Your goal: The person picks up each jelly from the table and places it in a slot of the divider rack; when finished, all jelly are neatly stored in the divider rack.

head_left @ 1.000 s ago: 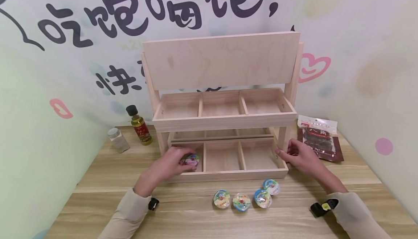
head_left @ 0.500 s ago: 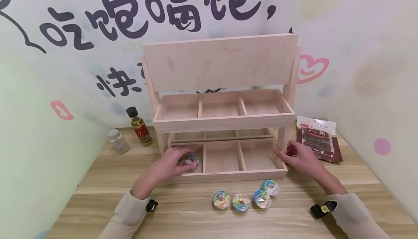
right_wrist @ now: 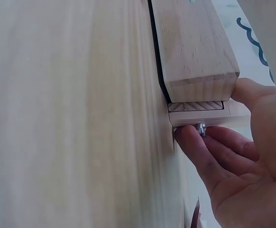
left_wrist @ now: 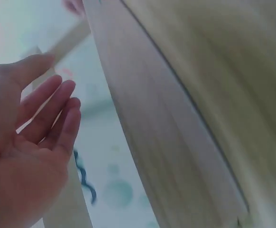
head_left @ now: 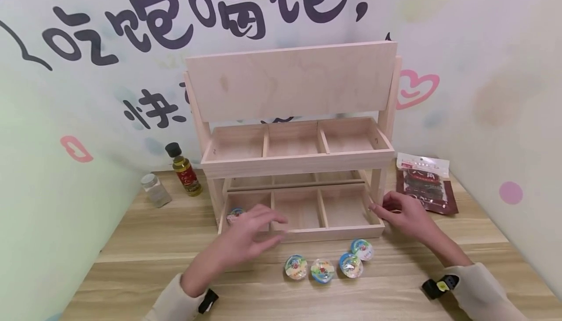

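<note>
My left hand (head_left: pixel 246 235) hovers with fingers spread over the front edge of the lower tray of a wooden rack (head_left: pixel 303 235), holding nothing. In the left wrist view its fingers (left_wrist: pixel 48 114) are relaxed and apart. Behind the hand, a small jelly cup (head_left: pixel 234 214) lies in the tray's left compartment, partly covered by the hand. My right hand (head_left: pixel 408 216) grips the tray's right end; in the right wrist view the thumb is on one side and the fingers (right_wrist: pixel 195 147) on the other, by a metal screw (right_wrist: pixel 201 129). Several jelly cups (head_left: pixel 322 270) lie on the table in front.
The rack also has an upper tray (head_left: pixel 298 165) with three compartments and a back board (head_left: pixel 294 82). On the left stand an oil bottle (head_left: pixel 186 172) and a capped jar (head_left: pixel 155 190). A brown spice packet (head_left: pixel 426 184) lies at right, near the wall (head_left: pixel 483 91).
My left hand has let go of the jelly cup in the left compartment and moved right and slightly forward of the tray. My right hand stays on the tray's end.
</note>
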`<state>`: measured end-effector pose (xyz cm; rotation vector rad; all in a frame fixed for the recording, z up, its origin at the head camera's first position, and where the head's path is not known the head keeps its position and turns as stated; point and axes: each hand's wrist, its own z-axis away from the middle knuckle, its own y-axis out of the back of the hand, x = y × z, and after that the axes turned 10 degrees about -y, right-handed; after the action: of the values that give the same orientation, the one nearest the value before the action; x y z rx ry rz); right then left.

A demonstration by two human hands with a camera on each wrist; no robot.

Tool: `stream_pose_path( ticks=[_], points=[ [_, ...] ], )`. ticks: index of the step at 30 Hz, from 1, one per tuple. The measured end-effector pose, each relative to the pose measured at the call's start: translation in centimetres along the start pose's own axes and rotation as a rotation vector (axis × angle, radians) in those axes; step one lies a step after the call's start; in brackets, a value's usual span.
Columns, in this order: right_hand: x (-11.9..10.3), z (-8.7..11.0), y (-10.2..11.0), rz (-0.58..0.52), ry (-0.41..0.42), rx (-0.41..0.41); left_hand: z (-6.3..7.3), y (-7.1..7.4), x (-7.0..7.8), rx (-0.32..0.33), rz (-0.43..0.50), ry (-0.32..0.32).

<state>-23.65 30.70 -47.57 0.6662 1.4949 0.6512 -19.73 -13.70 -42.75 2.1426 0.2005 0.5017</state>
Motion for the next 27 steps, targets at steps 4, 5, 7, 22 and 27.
stream_pose_path(
  ticks=[4, 5, 7, 22, 27],
  points=[
    [0.1, -0.1, 0.0, -0.006, -0.015, -0.006, -0.1, -1.8, 1.8, -0.152, 0.093, 0.031],
    [0.1, -0.1, 0.0, -0.008, -0.018, -0.007, -0.1, -2.2, 2.2, -0.191, 0.119, 0.042],
    [0.2, -0.1, -0.1, -0.010, -0.022, -0.008, -0.1, -3.0, 2.7, -0.253, 0.147, 0.058],
    [0.4, -0.2, 0.0, -0.025, -0.040, -0.028, -0.1, -4.2, 3.0, -0.292, 0.207, 0.052],
    [0.3, -0.2, -0.1, -0.018, -0.045, -0.028, -0.1, -4.0, 2.9, -0.304, 0.199, 0.048]
  ],
)
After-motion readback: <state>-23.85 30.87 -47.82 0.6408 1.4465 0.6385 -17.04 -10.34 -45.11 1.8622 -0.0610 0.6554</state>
